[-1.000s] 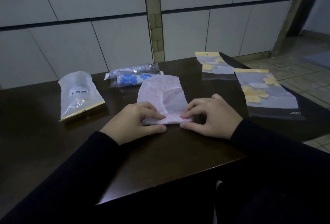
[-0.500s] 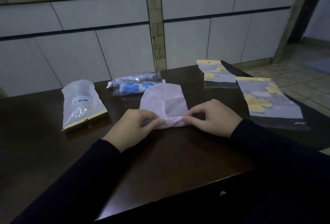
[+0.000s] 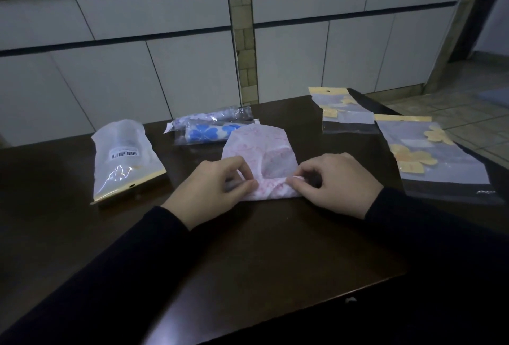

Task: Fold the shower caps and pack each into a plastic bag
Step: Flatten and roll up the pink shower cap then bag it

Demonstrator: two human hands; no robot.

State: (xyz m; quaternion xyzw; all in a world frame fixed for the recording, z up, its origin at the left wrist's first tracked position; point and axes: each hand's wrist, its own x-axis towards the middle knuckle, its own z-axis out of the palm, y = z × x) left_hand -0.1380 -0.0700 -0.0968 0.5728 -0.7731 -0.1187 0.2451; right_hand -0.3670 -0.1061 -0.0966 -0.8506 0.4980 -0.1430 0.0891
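Head view: we have the pink shower cap (image 3: 259, 152) lying flat at centre of the dark surface (image 3: 248, 256). Its near edge is turned up into a narrow roll or fold.

Left hand (image 3: 212, 187) at 7 o'clock of the cap, grip clenched on the left end of that rolled edge, thumb and forefinger pinching it. Right hand (image 3: 338, 182) at 5 o'clock, pinching the right end the same way. Both hands rest low on the surface.

Our read: folding is mid-step and the cap is not yet small enough to bag.

Handling: thin plastic film, very light, limp, and probably slick. It looks likely to spring open if we let go, so keep both ends pinched and press each crease flat against the surface. Take hold at the outer ends of the roll, not the middle. The elastic rim will bunch, so expect uneven thickness there.

Elsewhere:
- 10 o'clock: frosted bag with barcode label (image 3: 124, 157).
- 11 o'clock, just beyond the cap: blue-flower packed cap (image 3: 212, 131), with another rolled pack (image 3: 209, 118) just behind it.
- 1 o'clock: yellow-header bag (image 3: 345, 113).
- 3 o'clock: larger yellow-flower bag (image 3: 435, 160) near the surface edge.

We cannot tell which bag is meant for this cap.
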